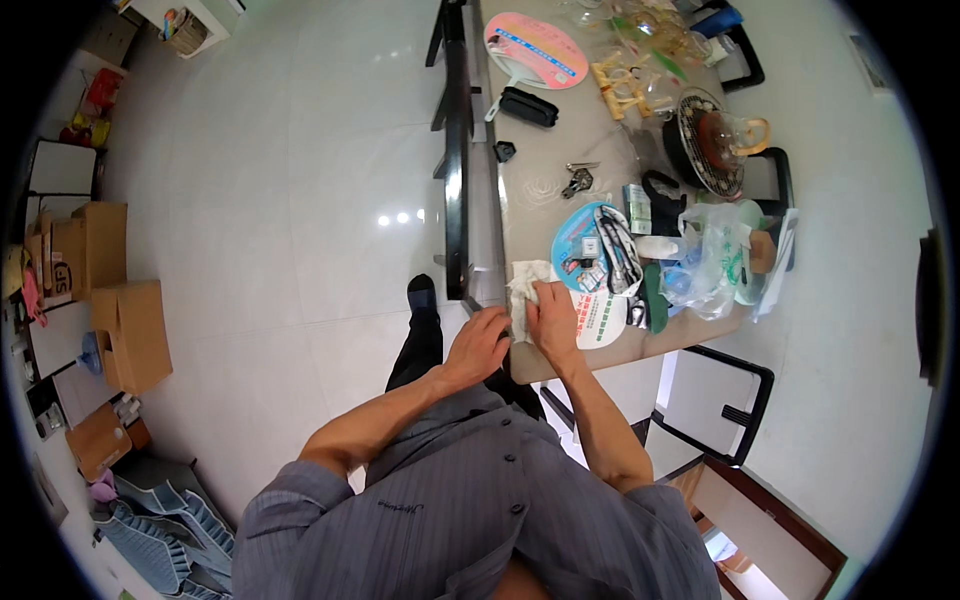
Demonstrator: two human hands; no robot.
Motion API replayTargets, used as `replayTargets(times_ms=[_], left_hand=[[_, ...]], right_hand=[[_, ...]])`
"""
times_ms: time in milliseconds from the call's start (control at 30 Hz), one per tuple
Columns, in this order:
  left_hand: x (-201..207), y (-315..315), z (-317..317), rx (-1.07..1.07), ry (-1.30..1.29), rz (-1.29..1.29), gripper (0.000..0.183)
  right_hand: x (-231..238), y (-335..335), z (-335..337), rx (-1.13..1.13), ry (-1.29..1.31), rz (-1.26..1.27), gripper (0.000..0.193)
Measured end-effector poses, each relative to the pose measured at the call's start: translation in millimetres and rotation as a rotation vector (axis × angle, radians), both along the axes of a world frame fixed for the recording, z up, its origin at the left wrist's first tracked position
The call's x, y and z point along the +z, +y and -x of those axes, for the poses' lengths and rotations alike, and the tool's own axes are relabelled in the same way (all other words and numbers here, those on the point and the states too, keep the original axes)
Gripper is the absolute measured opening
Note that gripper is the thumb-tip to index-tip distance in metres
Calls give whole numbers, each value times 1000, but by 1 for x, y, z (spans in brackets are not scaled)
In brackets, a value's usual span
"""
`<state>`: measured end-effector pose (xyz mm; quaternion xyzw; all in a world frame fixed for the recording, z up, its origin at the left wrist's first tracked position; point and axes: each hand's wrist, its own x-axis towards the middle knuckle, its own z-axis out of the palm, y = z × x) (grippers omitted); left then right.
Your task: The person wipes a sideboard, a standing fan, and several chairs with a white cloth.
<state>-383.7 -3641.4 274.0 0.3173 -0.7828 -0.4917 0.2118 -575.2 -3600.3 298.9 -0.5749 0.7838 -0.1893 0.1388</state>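
Note:
At the near left corner of the table [640, 352], my right hand [553, 318] is closed on a crumpled white cloth [524, 285] that lies on the tabletop. Just left of it, my left hand [478, 350] is at the table's edge with its fingers curled together; whatever they may hold is hidden. Beside my right hand lies a white round fan [602, 322] with printed writing. Beyond that, a blue round fan [568, 238] lies partly under a black-and-white striped pouch [622, 250].
To the right are a clear plastic bag [715, 255] and a dark green object [655, 298]. Farther off, a glass teapot [722, 138] stands on a round black stove [685, 165]. A pink fan [535, 50] and a black case [528, 106] lie far left. A black chair [456, 190] stands alongside.

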Motion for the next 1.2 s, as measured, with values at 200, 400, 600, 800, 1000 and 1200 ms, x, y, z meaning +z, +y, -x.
replayTargets(times_ms=[200, 400, 600, 800, 1000, 1200], left_hand=[[-32, 18, -57, -75, -219, -168, 31], [-50, 61, -123, 209, -342, -248, 26], [-43, 136, -161, 466, -318, -433, 31], [-35, 193, -160, 486, -174, -754, 35], [-32, 194, -172, 289, -46, -1114, 57], [-39, 205, -220, 334, 170, -1427, 58]], right_hand=[[-4, 27, -22, 89, 42, 80, 33], [-8, 46, -19, 211, 64, 129, 32], [-9, 77, -32, 244, 111, 134, 29], [-7, 127, -68, 295, 79, 49, 26], [-29, 200, -153, 114, -380, -373, 36], [-31, 239, -270, -177, -828, -366, 41]])
